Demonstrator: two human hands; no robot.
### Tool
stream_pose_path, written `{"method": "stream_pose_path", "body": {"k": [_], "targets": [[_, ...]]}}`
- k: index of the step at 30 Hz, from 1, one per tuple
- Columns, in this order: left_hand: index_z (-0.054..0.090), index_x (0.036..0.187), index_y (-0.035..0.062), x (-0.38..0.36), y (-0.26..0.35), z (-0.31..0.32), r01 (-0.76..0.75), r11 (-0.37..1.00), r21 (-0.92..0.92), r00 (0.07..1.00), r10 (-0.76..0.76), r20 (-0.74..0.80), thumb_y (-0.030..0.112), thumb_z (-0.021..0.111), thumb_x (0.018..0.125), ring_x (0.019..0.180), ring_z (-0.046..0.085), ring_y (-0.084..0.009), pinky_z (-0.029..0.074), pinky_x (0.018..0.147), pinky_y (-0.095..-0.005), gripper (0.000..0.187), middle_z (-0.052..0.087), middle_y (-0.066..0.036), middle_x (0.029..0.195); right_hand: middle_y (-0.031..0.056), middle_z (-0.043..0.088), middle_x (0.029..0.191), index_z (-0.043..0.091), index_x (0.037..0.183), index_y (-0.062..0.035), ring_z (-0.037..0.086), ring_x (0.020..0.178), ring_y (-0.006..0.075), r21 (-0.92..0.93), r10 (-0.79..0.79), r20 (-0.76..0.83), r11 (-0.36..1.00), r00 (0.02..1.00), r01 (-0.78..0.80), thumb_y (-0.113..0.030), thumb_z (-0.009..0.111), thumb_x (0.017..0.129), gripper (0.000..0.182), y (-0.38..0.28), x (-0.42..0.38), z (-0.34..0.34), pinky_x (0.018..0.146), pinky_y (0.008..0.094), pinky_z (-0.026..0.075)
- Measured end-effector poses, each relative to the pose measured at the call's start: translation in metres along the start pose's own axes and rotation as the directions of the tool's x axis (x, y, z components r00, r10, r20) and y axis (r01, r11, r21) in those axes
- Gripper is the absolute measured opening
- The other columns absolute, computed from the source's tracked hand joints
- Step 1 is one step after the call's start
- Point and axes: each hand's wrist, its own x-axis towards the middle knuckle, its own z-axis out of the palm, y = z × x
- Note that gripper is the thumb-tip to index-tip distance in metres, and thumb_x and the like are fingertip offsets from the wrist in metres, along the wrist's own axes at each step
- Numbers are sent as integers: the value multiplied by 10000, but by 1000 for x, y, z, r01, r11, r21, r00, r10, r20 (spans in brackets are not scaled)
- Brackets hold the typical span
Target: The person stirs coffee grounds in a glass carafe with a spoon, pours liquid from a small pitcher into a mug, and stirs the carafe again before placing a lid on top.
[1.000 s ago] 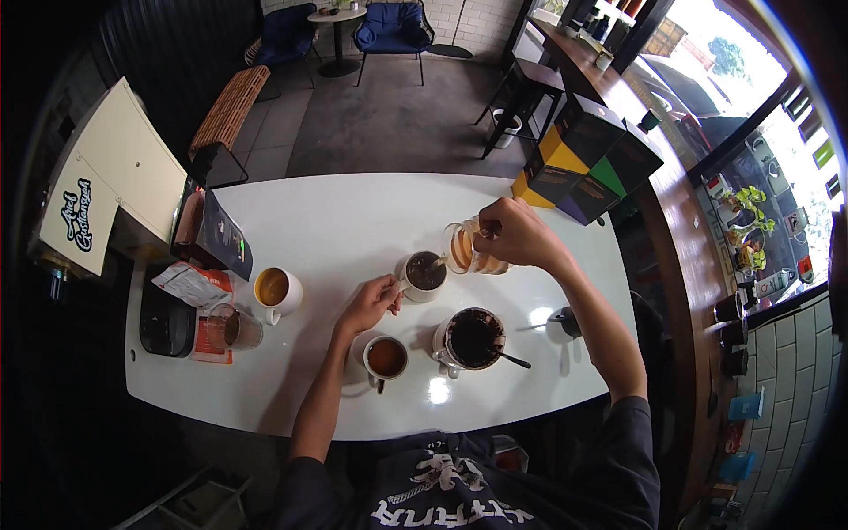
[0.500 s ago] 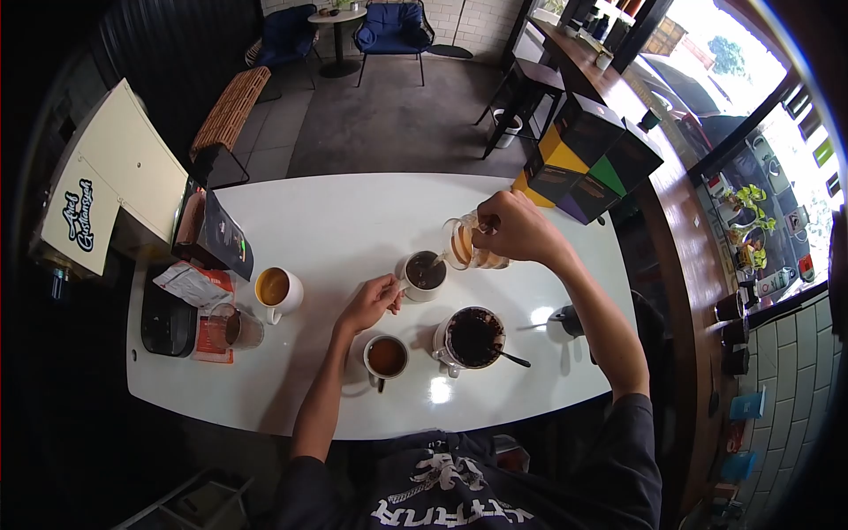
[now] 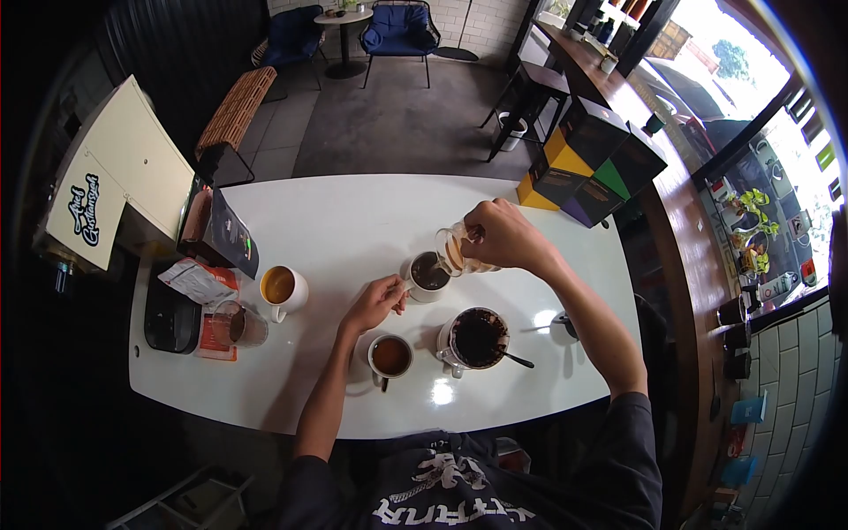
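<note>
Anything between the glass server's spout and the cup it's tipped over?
Nothing visible. The right hand tilts the glass server with its spout right at the rim of the white cup, which the left hand steadies at the handle. The dripper and the small cup sit nearer the person, off that path.

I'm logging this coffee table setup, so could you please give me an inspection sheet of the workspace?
Surface: white table, glossy, with light glare near the front.
Job's things: glass server tilted over the white cup, which holds dark liquid.
Clutter: mug of light brown drink, small cup, dripper with dark grounds, glass, black scale, packets, dark bag.
Grippers: right hand grips the server; left hand holds the white cup's handle.
Cables: nothing seen.
Surroundings: coloured boxes, blue chairs, wooden counter.
</note>
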Motion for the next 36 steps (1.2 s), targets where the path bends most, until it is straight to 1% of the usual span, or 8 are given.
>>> {"method": "stream_pose_path", "body": {"k": [8, 10, 17, 19, 29, 32, 34, 36], "targets": [[512, 875, 29, 1, -3, 0, -15, 999, -34, 1000, 15, 0, 187, 465, 1017, 670, 543, -100, 483, 653, -267, 218, 550, -27, 735, 219, 622, 673, 637, 683, 58, 619, 659, 363, 3, 21, 29, 1000, 999, -22, -153, 653, 675, 212, 3, 3, 23, 628, 377, 492], [512, 872, 28, 1, -3, -1, -4, 1000, -6, 1000, 4, -1, 188, 468, 1017, 670, 542, -101, 481, 649, -266, 221, 548, -27, 735, 247, 637, 706, 651, 717, 58, 646, 720, 395, -31, 26, 81, 999, 996, -24, -173, 667, 689, 233, 4, 4, 27, 700, 433, 520], [510, 873, 21, 0, -1, -1, -19, 1000, -3, 1000, 19, 0, 184, 467, 1016, 664, 541, -101, 478, 642, -265, 221, 546, -28, 725, 257, 622, 691, 632, 696, 43, 631, 713, 412, -68, 13, 96, 998, 995, -6, -158, 675, 690, 206, 8, 4, 40, 702, 452, 508], [490, 872, 43, 0, -2, -2, -15, 999, 29, 1000, 14, 20, 212, 464, 1019, 698, 537, -108, 477, 647, -275, 226, 532, -25, 772, 205, 583, 587, 579, 602, 47, 601, 608, 391, -73, -63, 2, 995, 998, 63, -128, 680, 668, 213, 12, 4, 46, 590, 420, 476], [515, 879, 18, 0, 0, 1, -26, 1000, 14, 1000, 26, -12, 163, 465, 1013, 654, 538, -99, 471, 633, -260, 205, 546, -26, 712, 199, 609, 608, 601, 612, 38, 624, 629, 382, -128, -51, 15, 990, 999, 52, -129, 680, 688, 199, 7, 3, 47, 625, 420, 501], [519, 879, 19, -1, 0, 0, -13, 1000, 18, 1000, 13, -5, 164, 468, 1013, 656, 539, -99, 471, 633, -260, 204, 547, -26, 712, 200, 614, 612, 606, 617, 36, 627, 644, 381, -111, -45, 13, 993, 999, 47, -134, 680, 693, 200, 5, 3, 47, 652, 419, 509], [496, 865, 45, -2, 1, 0, 0, 1000, 13, 1000, 0, 12, 211, 472, 1015, 692, 524, -104, 462, 646, -273, 225, 525, -19, 761, 240, 606, 659, 625, 683, 43, 612, 690, 406, -94, -20, 77, 995, 997, 28, -156, 697, 664, 213, 3, 2, 46, 776, 434, 487], [499, 866, 46, -2, 2, 0, 3, 1000, 13, 1000, -4, 11, 212, 474, 1015, 692, 523, -104, 461, 645, -273, 224, 525, -18, 759, 236, 604, 657, 622, 678, 42, 610, 694, 402, -105, -42, 47, 993, 998, 47, -153, 687, 665, 205, 4, 1, 51, 776, 432, 487]]}}
